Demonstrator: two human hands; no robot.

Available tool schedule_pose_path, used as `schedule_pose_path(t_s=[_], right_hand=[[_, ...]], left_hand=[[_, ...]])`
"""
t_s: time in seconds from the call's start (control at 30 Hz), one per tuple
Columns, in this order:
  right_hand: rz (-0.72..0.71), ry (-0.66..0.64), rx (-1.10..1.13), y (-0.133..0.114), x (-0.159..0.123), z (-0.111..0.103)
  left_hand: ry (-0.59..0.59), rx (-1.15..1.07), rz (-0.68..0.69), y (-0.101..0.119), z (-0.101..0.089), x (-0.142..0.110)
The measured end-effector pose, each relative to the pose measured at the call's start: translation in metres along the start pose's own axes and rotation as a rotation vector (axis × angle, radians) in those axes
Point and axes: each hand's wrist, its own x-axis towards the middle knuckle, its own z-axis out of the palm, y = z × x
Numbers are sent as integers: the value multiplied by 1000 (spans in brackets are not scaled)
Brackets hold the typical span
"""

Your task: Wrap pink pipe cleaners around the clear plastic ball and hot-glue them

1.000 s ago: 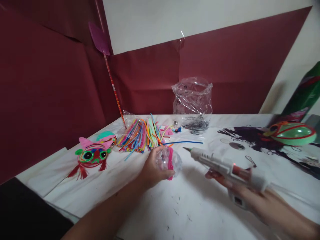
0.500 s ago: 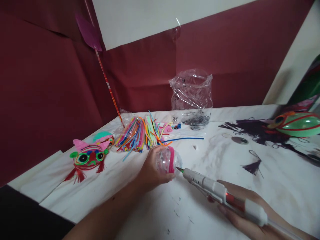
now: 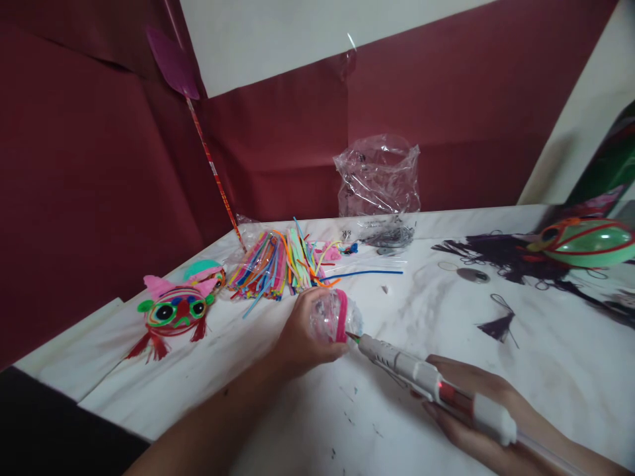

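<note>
My left hand (image 3: 305,334) is wrapped round a clear, rounded plastic piece (image 3: 325,318), its fingers partly hidden behind it. A bright pink fuzzy strip (image 3: 342,316), like a pipe cleaner, runs around the plastic. My right hand (image 3: 471,403) grips a white pen-shaped hot-glue gun (image 3: 401,363) with a red light glowing in its body. Its dark, pointed nozzle is at the lower end of the pink strip, close to my left thumb; whether it touches, I cannot tell.
Bundled colourful pipe cleaners (image 3: 262,268) lie behind my left hand. A decorated pink-eared animal face (image 3: 176,311) sits at left. A clear plastic bag (image 3: 380,185) stands at the back. Dark tassels (image 3: 496,327) and a green balloon-like figure (image 3: 590,243) are at right.
My right hand has shifted slightly left, bringing the glue gun's nozzle from just beside the pink strip up to its lower end. My left hand keeps its hold on the plastic piece.
</note>
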Motion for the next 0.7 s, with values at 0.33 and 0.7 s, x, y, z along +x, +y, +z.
schedule_pose_path(t_s=[0.33, 0.7], right_hand=[[-132, -82, -39, 2, 2, -5], [-139, -2, -23, 9, -3, 1]], left_hand=[[-6, -21, -2, -2, 2, 1], [-8, -52, -24, -2, 3, 1]])
